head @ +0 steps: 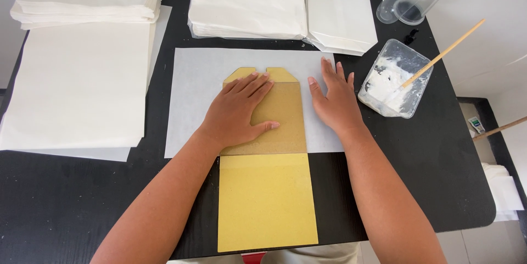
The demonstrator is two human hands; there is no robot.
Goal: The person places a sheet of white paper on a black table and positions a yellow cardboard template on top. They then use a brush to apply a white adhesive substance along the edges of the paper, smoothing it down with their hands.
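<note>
We press our left hand (239, 111) flat, grip open, on the yellow cardboard template (269, 187). Our right hand (334, 99) lies open on the white paper sheet (189, 99), holding nothing

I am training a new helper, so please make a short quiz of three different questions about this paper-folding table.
1. True or false: the left hand lies flat on the yellow-brown cardboard template.
2. What does the right hand press: A the thin white paper sheet, B the clear plastic tub of white paste?
3. Fill in: a thin wooden ___ stands in the tub.

Key: 1 true; 2 A; 3 stick.
</note>
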